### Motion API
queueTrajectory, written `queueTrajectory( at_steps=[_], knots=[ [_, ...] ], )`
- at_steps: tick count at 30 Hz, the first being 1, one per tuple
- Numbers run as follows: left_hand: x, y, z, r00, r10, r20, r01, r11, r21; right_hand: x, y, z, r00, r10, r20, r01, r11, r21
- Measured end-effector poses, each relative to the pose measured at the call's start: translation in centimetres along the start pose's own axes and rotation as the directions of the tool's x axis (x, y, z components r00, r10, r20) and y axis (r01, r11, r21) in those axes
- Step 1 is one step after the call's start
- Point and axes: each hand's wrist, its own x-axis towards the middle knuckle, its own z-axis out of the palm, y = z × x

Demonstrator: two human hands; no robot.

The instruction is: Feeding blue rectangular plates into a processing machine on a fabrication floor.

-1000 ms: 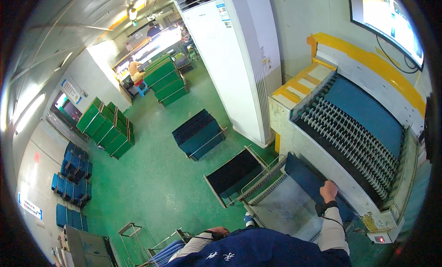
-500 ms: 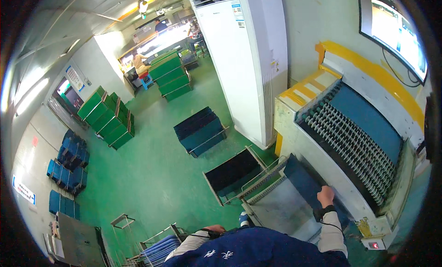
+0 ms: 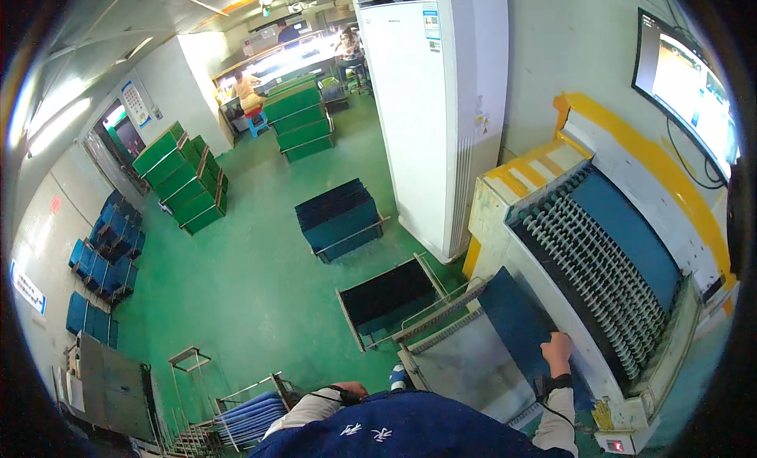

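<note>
My right hand (image 3: 557, 351), a black band at its wrist, is closed at the edge of a flat dark blue panel (image 3: 511, 314). The panel leans in a metal rack (image 3: 447, 336) with toothed rails, beside the roller machine (image 3: 603, 261). A pale grey sheet-like surface (image 3: 473, 367) lies in the same rack, next to the panel. My left hand (image 3: 352, 390) is low against my dark blue garment, apart from the rack; its fingers are mostly hidden. Another dark blue panel (image 3: 631, 225) lies on the machine behind its rows of rollers.
A rack of dark panels (image 3: 393, 300) stands left of mine, another blue stack (image 3: 341, 221) beyond it. Green stacks (image 3: 183, 180) stand farther off. A tall white air conditioner (image 3: 422, 119) is by the machine. A rack with blue bars (image 3: 251, 420) is near my left. People sit at a lit bench.
The whole view has shifted and tilted slightly. My right hand stays closed at the panel's edge, in nearly the same place on it. My left hand is still near my body.
</note>
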Motion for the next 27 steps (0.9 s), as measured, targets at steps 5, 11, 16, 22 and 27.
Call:
queueTrajectory(
  at_steps=[5,11,16,22,27],
  knots=[
    [-0.4,1.2,0.2,0.995,-0.078,-0.068,0.079,0.997,0.009,0.3,-0.4,-0.4,1.000,-0.015,0.022,0.015,1.000,-0.011],
    [-1.7,3.8,-0.3,0.999,-0.025,-0.048,0.034,0.979,0.203,0.2,-0.4,-0.1,0.996,0.043,0.072,-0.042,0.999,-0.025],
    [-3.0,7.0,-0.7,0.992,-0.118,-0.033,0.122,0.976,0.182,0.5,0.3,0.5,0.998,0.014,0.057,-0.013,1.000,-0.017],
    [-1.1,2.1,-1.5,0.999,0.031,0.009,-0.032,0.995,0.097,0.0,-0.5,-0.3,0.999,0.002,0.037,-0.002,1.000,0.007],
    [-3.4,4.6,0.3,0.968,-0.092,-0.232,0.129,0.980,0.151,-0.3,-0.7,-3.4,0.995,-0.065,0.070,0.067,0.997,-0.027]
  ],
)
